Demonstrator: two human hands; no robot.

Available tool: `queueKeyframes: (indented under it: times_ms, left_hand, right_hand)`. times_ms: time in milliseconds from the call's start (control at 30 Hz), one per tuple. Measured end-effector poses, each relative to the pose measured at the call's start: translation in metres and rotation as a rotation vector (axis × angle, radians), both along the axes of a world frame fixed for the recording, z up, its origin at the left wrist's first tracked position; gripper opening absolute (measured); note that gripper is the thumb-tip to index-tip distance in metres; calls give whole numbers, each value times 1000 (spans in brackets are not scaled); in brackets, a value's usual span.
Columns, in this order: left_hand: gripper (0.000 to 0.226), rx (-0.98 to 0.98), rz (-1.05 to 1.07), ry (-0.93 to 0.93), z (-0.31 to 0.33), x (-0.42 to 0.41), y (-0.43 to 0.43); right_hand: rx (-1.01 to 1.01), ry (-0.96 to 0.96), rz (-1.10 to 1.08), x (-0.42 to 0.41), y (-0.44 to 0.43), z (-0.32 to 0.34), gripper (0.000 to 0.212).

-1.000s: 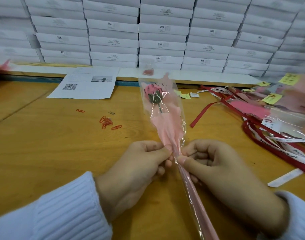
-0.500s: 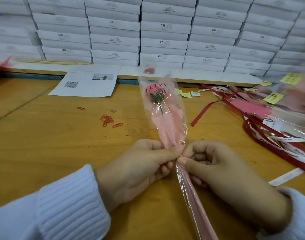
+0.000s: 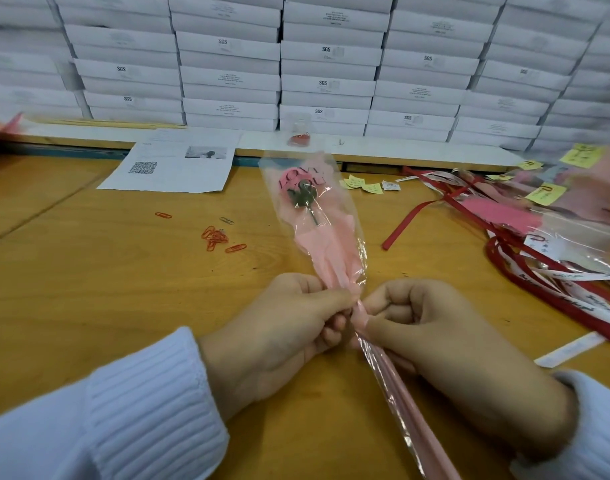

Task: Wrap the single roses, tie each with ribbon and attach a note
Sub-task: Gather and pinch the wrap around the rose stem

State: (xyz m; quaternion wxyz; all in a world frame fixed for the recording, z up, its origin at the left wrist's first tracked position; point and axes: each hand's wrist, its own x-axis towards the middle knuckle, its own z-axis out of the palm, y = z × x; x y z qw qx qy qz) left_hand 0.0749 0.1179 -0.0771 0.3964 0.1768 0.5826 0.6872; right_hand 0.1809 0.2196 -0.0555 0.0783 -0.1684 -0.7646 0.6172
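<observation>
A single pink rose in a clear cellophane sleeve with pink paper, the wrapped rose (image 3: 317, 230), lies lengthwise on the wooden table, its head pointing away from me. "LOVE YOU" is printed near the bloom. My left hand (image 3: 279, 337) pinches the wrap at its narrow neck from the left. My right hand (image 3: 445, 348) pinches the same neck from the right, and the long wrapped stem (image 3: 410, 410) runs under it toward me. Red and white ribbons (image 3: 538, 268) lie to the right. Yellow notes (image 3: 362, 184) sit beyond the rose.
Orange paper clips (image 3: 217, 237) are scattered left of the rose. A printed sheet with a QR code (image 3: 172, 164) lies at the back left. Finished wrapped roses with yellow notes (image 3: 552, 202) pile at the right. Stacked white boxes (image 3: 331, 60) wall off the back.
The rose's head has shifted slightly and the printed lettering now faces up more clearly. Both hands stay pinched on the wrap's neck, with only small finger movement.
</observation>
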Motion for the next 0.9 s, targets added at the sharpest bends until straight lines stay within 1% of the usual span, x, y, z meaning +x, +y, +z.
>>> queueKeyframes:
  times_ms: [67,133,200,267,333,367,467,500,600,733,800,900]
  left_hand:
    - [18,10,-50,22,1,1,-2]
    - [16,1,-91,63,2,2,-4]
    - [16,0,-72,59,1,2,-4]
    - [21,2,-31,31,0,2,-3]
    - [29,2,21,0,-3,2,-1]
    - [28,3,38,-6,-3,1,0]
    - [9,11,39,-1,-3,2,0]
    - [10,15,37,-3,-3,2,0]
    - [23,12,43,-27,-2,0,1]
    - [13,47,27,-97,0,0,2]
    - [17,60,6,-104,0,0,2]
    - [26,71,-51,-68,0,0,1]
  right_hand:
    - [20,19,-19,1,1,0,9]
    - [36,23,-31,0,2,0,7]
    - [49,9,-30,0,2,0,8]
    - [48,-15,-36,-1,3,-1,5]
    - [31,-35,-43,-2,2,-2,8]
    - [24,-42,-41,-2,2,-2,9]
    - [29,-62,-17,-3,2,-3,14]
    - [29,-64,-9,-3,3,-3,15]
    - [54,-83,20,-3,3,-2,18]
    - [138,-99,29,-3,5,-1,18]
    - [182,-79,11,-3,6,-1,20]
    - [204,-43,-9,-2,4,-1,24]
